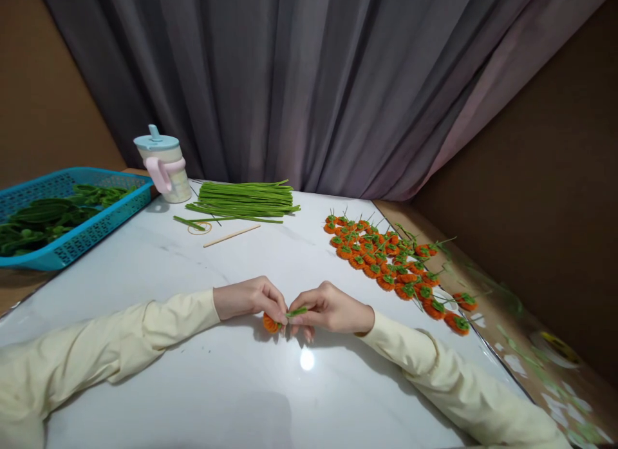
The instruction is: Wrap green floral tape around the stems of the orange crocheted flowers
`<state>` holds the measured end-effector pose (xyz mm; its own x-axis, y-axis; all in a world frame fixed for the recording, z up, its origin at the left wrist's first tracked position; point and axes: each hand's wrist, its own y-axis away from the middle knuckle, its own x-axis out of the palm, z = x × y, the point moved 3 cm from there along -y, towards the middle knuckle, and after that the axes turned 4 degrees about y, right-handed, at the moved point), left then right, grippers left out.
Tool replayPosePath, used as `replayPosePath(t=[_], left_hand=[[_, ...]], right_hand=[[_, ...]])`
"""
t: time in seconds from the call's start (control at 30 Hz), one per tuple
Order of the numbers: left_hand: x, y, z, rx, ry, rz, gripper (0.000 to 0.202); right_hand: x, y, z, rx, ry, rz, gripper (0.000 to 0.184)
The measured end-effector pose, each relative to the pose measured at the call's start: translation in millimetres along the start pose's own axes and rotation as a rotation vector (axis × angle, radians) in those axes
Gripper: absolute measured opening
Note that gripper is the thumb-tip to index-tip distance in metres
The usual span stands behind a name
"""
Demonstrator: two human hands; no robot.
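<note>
My left hand (251, 299) pinches a small orange pipe-cleaner pumpkin (270, 323) just above the white table (193, 372). My right hand (331, 309) is closed on a short green pipe-cleaner stem (296, 313) that meets the pumpkin. Both hands touch at the fingertips near the table's middle. Cream sleeves cover both arms.
Several finished orange pumpkins with green tops (391, 262) lie at the right. A bundle of green pipe cleaners (246, 200), a wooden stick (232, 236) and a rubber band (199, 228) lie at the back. A lidded cup (164, 163) and a blue basket of green pieces (58, 220) stand left.
</note>
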<state>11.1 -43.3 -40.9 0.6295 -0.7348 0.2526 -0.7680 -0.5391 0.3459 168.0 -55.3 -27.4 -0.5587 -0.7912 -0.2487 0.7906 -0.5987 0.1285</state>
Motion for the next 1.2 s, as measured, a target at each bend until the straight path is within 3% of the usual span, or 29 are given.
replayPosePath(t=[0.3, 0.4, 0.5, 0.63, 0.77, 0.87, 0.93, 1.03, 1.13, 1.2], left_hand=[[0.6, 2, -1, 0.005, -0.055, 0.007, 0.007], [1.0, 2, -1, 0.018, -0.054, 0.018, 0.008], [0.9, 2, -1, 0.024, -0.055, 0.024, 0.007], [-0.7, 1, 1, 0.002, -0.075, 0.033, 0.006], [-1.8, 1, 0, -0.036, -0.04, 0.047, 0.01], [2.9, 8, -9, -0.042, -0.269, 0.055, 0.02], [7.8, 15, -18, 0.038, -0.61, -0.056, 0.024], [21.9, 28, -30, 0.331, -1.17, -0.297, 0.025], [38.4, 35, -26, 0.603, -1.509, -0.34, 0.011], [43.4, 38, -22, 0.742, -1.609, -0.376, 0.017]], right_hand=[[1, 0, 0, 0.044, -0.014, -0.053, 0.039], [2, 2, 2, -0.009, 0.167, -0.109, 0.031], [4, 7, 6, -0.243, 0.597, -0.179, 0.022], [13, 13, 5, -0.643, 1.201, -0.203, 0.028], [16, 15, 3, -0.873, 1.374, -0.274, 0.026], [15, 13, 1, -0.791, 1.267, -0.248, 0.029], [13, 12, 1, -0.684, 1.137, -0.229, 0.03], [10, 10, 4, -0.555, 0.908, -0.277, 0.029], [7, 9, 7, -0.408, 0.673, -0.325, 0.024], [7, 8, 9, -0.319, 0.559, -0.321, 0.021]])
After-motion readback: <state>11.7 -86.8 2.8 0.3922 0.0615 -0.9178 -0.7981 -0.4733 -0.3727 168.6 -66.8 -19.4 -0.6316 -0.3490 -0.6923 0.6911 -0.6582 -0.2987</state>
